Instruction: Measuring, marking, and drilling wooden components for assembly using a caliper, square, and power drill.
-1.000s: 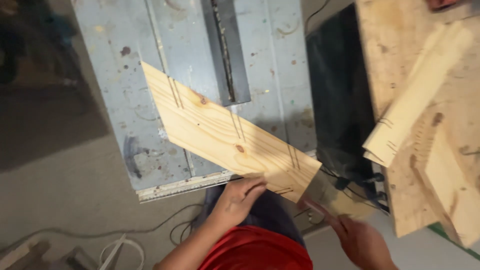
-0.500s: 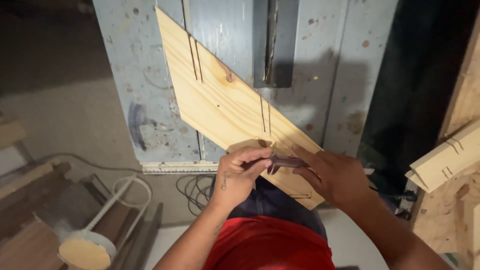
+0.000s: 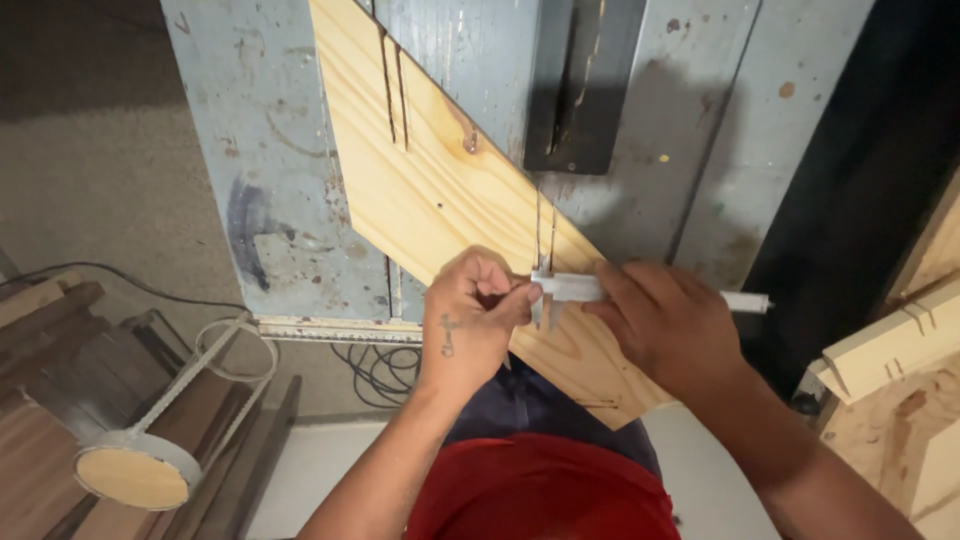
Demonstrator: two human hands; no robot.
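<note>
Table (image 3: 290, 200): grey-blue metal top, scuffed, spotted with rust and a dark smear near the left side. A black insert plate (image 3: 580, 90) with a narrow slot is set into it at upper centre. One pine board (image 3: 440, 190) lies flat and diagonal across the top, running from upper left down past the near edge, where its end overhangs. The board carries pairs of narrow saw cuts and a small knot. A pale strip (image 3: 330, 328) runs along the table's front edge.
</note>
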